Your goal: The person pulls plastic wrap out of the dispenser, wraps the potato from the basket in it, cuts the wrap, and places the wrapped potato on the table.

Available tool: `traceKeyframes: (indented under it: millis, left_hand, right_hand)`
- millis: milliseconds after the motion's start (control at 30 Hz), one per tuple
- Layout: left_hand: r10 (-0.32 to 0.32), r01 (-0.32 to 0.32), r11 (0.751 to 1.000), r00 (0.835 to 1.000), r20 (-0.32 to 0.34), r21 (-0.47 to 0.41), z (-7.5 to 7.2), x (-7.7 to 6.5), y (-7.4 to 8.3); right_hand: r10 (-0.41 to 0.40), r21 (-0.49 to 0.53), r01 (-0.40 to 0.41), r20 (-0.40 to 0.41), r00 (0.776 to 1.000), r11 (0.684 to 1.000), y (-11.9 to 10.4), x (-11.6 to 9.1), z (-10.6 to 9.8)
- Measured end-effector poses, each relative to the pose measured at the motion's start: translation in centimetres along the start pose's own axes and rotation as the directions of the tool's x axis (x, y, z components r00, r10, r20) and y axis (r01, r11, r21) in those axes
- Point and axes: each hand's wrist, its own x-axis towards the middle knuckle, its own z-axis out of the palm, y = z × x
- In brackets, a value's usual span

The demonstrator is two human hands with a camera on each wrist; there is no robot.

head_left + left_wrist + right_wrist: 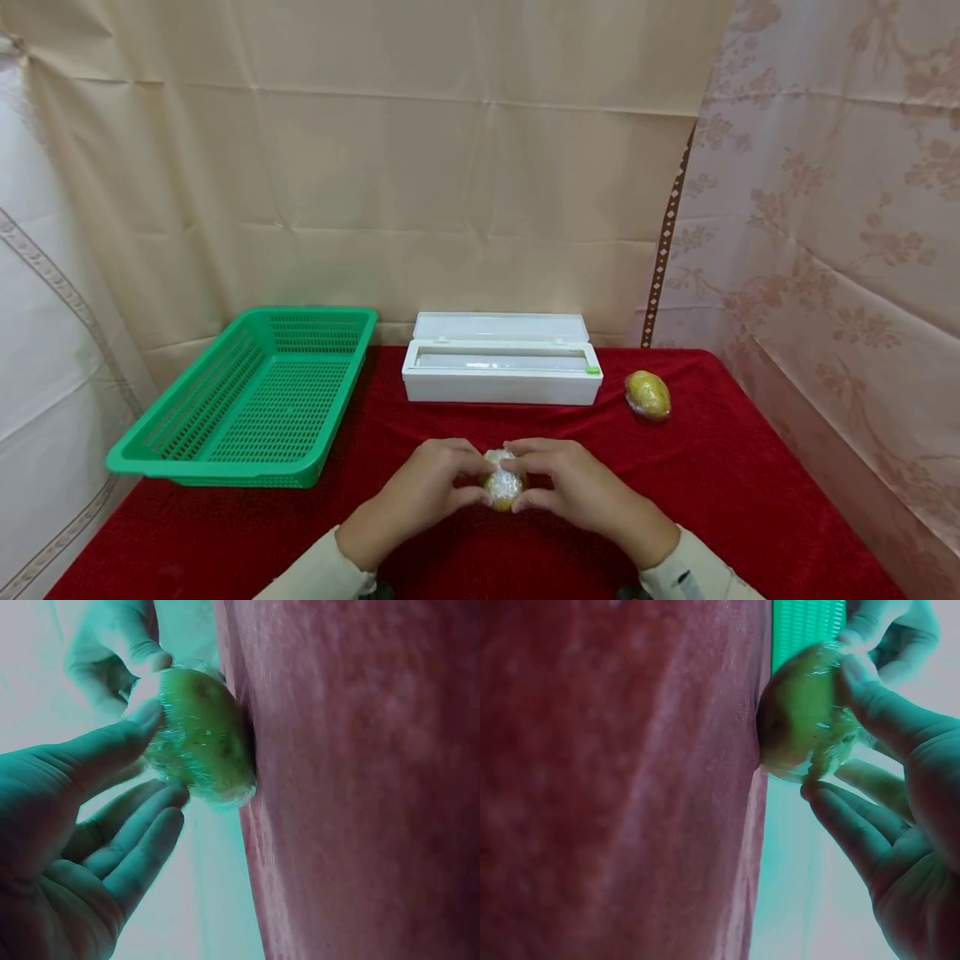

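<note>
An oval yellow fruit (504,482) wrapped in shiny cling film sits on the red cloth, in front of the body. My left hand (435,483) holds its left side between thumb and fingertips. From the right side, my right hand (572,483) pinches it in the same way, the two hands facing each other. In the left wrist view the wrapped fruit (202,735) shows yellow-green with dark specks, its lower side against the cloth. The film looks bunched and whitish on top, by the fingertips. The right wrist view shows the right thumb (889,705) pressed on the film.
Behind the hands stands a white cling film dispenser box (502,388), its lid raised, with a green slider (592,370). A green plastic basket (326,454) lies at the left. Another film-wrapped yellow fruit (648,395) rests at the right. Curtains border the red cloth (720,500).
</note>
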Motion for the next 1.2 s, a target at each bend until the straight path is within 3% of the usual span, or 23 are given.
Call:
traceKeyframes:
  millis: [133, 233, 367, 533, 667, 867, 933, 1067, 1133, 1200]
  left_hand:
    - [-0.005, 0.002, 0.996, 0.999, -0.039, -0.084, -0.1, 0.1, -0.3]
    - [-0.011, 0.004, 0.995, 0.997, -0.074, -0.095, -0.3, 0.1, -0.2]
    - [-0.094, 0.075, 0.975, 0.992, -0.081, -0.209, -0.7, 0.2, -0.1]
    - [-0.2, 0.165, 0.886, 0.979, -0.035, -0.433, -1.0, 0.4, 0.2]
    - [-0.23, 0.186, 0.825, 0.973, -0.018, -0.534, -0.9, 0.4, 0.2]
    - [-0.255, 0.203, 0.744, 0.967, 0.011, -0.637, -0.5, 0.4, 0.0]
    - [-0.282, 0.229, 0.716, 0.959, 0.027, -0.66, -0.3, 0.4, 0.0]
    - [-0.346, 0.298, 0.668, 0.936, 0.07, -0.682, 0.1, 0.5, -0.3]
    - [-0.364, 0.331, 0.641, 0.926, 0.105, -0.692, 0.3, 0.6, -0.4]
    - [-0.367, 0.361, 0.609, 0.918, 0.152, -0.706, 0.5, 0.6, -0.5]
  right_hand:
    - [-0.011, 0.055, 0.014, -0.059, 0.998, 0.998, 0.4, -0.2, -0.1]
    - [0.012, 0.124, 0.001, -0.1, 0.995, 0.992, 0.6, -0.2, -0.2]
    - [0.1, 0.278, -0.057, -0.142, 0.985, 0.959, 0.7, -0.2, -0.3]
    - [0.213, 0.472, -0.125, -0.14, 0.967, 0.873, 0.4, -0.3, -0.6]
    - [0.235, 0.551, -0.142, -0.101, 0.967, 0.822, 0.0, -0.3, -0.9]
    - [0.287, 0.595, -0.203, -0.048, 0.957, 0.777, -0.1, 0.1, -0.9]
    - [0.326, 0.633, -0.25, -0.004, 0.945, 0.733, -0.1, 0.2, -0.7]
    - [0.395, 0.718, -0.355, 0.121, 0.911, 0.598, -0.1, 0.4, -0.5]
    - [0.394, 0.727, -0.382, 0.166, 0.904, 0.571, 0.0, 0.3, -0.4]
    - [0.374, 0.716, -0.393, 0.197, 0.906, 0.576, 0.2, 0.3, -0.4]
